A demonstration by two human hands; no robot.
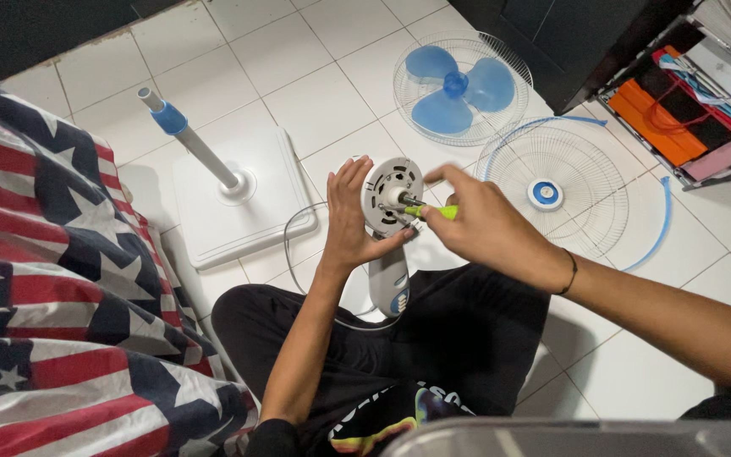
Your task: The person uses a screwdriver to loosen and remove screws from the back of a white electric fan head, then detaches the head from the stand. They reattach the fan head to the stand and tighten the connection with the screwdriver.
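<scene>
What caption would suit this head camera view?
Seated on a tiled floor, the left hand steadies a fan motor housing while the right hand applies a green-handled screwdriver.

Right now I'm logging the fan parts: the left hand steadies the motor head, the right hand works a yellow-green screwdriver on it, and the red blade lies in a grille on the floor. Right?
Not quite: the head view shows the blade is blue, not red. The left hand does steady the motor head, the right hand holds the yellow-green screwdriver, and the blade lies in a grille.

screwdriver [431, 211] tip blurred, shelf [704, 93] cut off by right edge
</scene>
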